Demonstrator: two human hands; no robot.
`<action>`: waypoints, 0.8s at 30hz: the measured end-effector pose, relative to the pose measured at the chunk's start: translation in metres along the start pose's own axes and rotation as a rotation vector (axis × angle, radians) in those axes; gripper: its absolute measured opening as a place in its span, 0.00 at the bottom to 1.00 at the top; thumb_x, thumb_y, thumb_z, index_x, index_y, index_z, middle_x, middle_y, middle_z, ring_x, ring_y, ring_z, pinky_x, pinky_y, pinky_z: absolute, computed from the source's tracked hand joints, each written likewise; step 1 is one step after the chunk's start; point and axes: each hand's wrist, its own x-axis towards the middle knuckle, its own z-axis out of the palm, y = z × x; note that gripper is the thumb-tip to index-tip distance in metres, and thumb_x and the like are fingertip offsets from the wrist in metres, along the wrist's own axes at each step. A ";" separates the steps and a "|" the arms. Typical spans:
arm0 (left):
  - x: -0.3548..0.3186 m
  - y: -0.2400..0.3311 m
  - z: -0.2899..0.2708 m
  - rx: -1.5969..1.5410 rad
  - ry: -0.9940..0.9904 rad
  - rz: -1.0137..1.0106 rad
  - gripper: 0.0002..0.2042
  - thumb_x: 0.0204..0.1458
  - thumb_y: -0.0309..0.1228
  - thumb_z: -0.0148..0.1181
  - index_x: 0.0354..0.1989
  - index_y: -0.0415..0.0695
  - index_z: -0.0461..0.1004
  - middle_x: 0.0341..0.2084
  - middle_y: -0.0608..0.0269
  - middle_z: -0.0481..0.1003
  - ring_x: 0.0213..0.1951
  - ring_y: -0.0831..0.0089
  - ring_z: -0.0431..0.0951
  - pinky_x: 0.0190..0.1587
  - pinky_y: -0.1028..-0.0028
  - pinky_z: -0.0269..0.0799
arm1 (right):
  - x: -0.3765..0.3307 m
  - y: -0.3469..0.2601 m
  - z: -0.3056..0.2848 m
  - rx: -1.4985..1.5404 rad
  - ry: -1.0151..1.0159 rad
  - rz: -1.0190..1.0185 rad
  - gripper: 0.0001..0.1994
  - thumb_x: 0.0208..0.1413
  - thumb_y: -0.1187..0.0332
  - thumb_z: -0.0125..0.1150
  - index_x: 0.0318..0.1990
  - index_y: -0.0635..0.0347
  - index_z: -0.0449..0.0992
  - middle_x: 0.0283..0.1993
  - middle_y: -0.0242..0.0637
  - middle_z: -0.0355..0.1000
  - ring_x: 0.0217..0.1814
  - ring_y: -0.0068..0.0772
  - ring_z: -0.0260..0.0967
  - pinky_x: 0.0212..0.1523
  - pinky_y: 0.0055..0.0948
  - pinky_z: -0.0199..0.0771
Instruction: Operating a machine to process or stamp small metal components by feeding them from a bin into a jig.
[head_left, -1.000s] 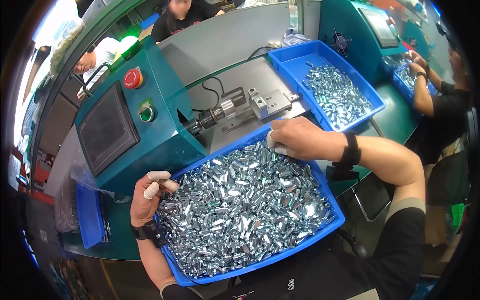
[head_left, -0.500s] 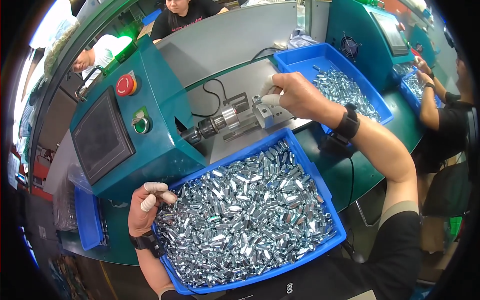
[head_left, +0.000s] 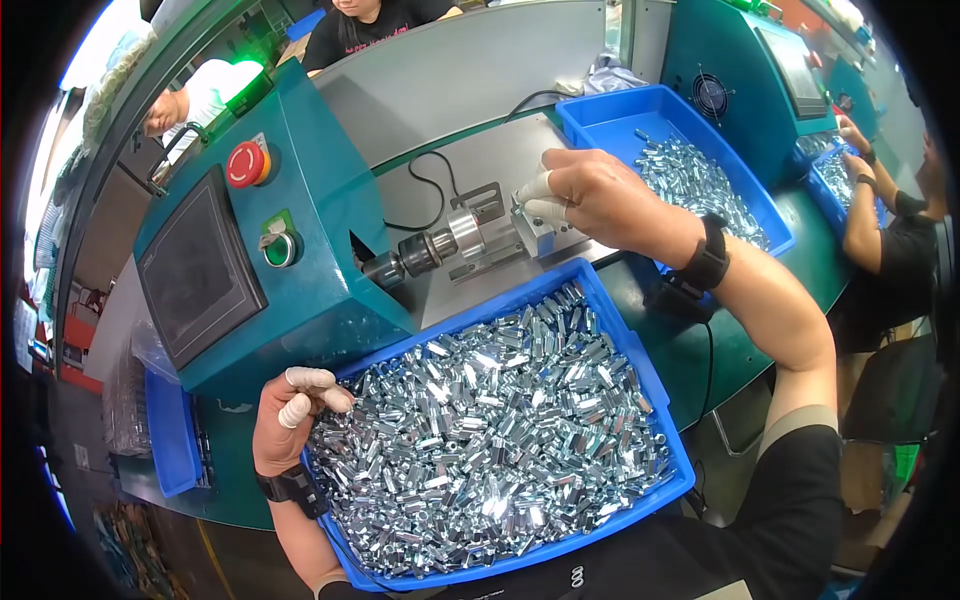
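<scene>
The right hand [head_left: 612, 195] is over the steel plate [head_left: 408, 195], with its thumb and fingertips drawn close together at the top of the metal fixture block [head_left: 538, 238]; the fingers wear white finger cots [head_left: 545, 209]. A bit of bright metal shows at these tips, but I cannot tell whether the grip pinches a loose piece or only touches the fixture block. The left hand [head_left: 282, 425] is at the left edge of the near blue tray [head_left: 655, 392], its capped fingers curled in toward the thumb; whether this grip closes on anything, I cannot tell. Each wrist wears a black band. Small silvery hex-sided metal sleeves [head_left: 480, 430] lie in a jumbled heap that covers most of the near blue tray, and more of the same kind sit in the far blue tray [head_left: 612, 128], beyond the right hand. To the left of the fixture block, a cylindrical chuck [head_left: 420, 252] sticks out of a teal machine [head_left: 320, 180], which carries a dark screen [head_left: 200, 265], a red mushroom button [head_left: 246, 165] and a green button [head_left: 281, 249]. The machine stands on a green counter [head_left: 240, 475]. At the far right, a co-worker [head_left: 905, 240] has both hands at another blue tray.
</scene>
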 end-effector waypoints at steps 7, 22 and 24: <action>0.000 0.002 0.001 -0.013 -0.007 0.007 0.22 0.58 0.44 0.63 0.52 0.38 0.75 0.37 0.53 0.82 0.44 0.61 0.81 0.49 0.63 0.76 | -0.037 -0.018 0.013 -0.119 0.075 0.034 0.20 0.58 0.66 0.66 0.57 0.58 0.76 0.31 0.41 0.68 0.34 0.43 0.70 0.37 0.36 0.72; 0.000 0.000 0.004 0.004 0.029 0.023 0.21 0.58 0.44 0.64 0.50 0.38 0.75 0.33 0.54 0.81 0.40 0.62 0.81 0.47 0.65 0.75 | -0.022 -0.020 -0.002 0.749 -0.229 0.514 0.25 0.58 0.66 0.67 0.62 0.65 0.72 0.48 0.38 0.75 0.52 0.30 0.72 0.56 0.31 0.70; 0.001 0.001 0.004 -0.003 0.025 0.029 0.22 0.57 0.45 0.64 0.49 0.38 0.75 0.33 0.53 0.80 0.40 0.62 0.81 0.47 0.65 0.75 | -0.017 -0.013 -0.005 0.782 -0.315 0.531 0.24 0.56 0.65 0.69 0.60 0.64 0.74 0.48 0.38 0.75 0.51 0.31 0.72 0.56 0.32 0.70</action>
